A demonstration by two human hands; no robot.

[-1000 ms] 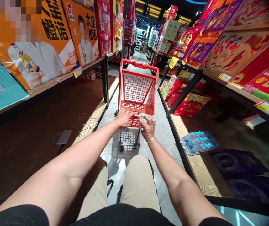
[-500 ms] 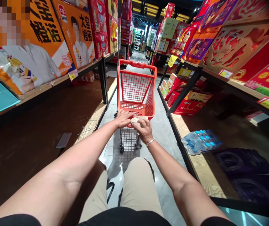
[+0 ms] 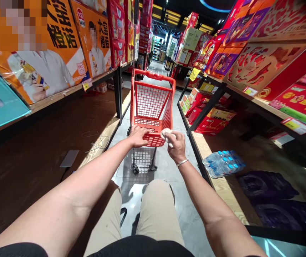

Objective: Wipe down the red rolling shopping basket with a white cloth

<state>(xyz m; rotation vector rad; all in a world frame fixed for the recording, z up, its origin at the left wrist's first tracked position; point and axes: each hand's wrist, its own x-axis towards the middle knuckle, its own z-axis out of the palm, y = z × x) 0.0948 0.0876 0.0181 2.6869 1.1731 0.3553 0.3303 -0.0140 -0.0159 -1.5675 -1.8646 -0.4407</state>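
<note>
A red shopping cart (image 3: 153, 119) with grid sides stands in the aisle in front of my knees. My left hand (image 3: 139, 136) lies on the near left part of its rim, fingers stretched out to the right. At the cart's near right corner, my right hand (image 3: 176, 144) has its fingers closed round a white cloth (image 3: 167, 135), bunched up and sticking out past the fingertips on the left. A silver bracelet (image 3: 182, 162) circles my right wrist.
Shelves on both sides hold orange boxes (image 3: 94, 46) at left and red and gold boxes (image 3: 268, 66) at right. On the lower right shelf lies a pack of water bottles (image 3: 222, 164). A white flat device (image 3: 69, 158) and a cable lie on the lower left shelf.
My right hand has moved right with the cloth, away from my left hand, to the cart's right corner. My left hand remains on the near rim. The cart sits slightly further left in view.
</note>
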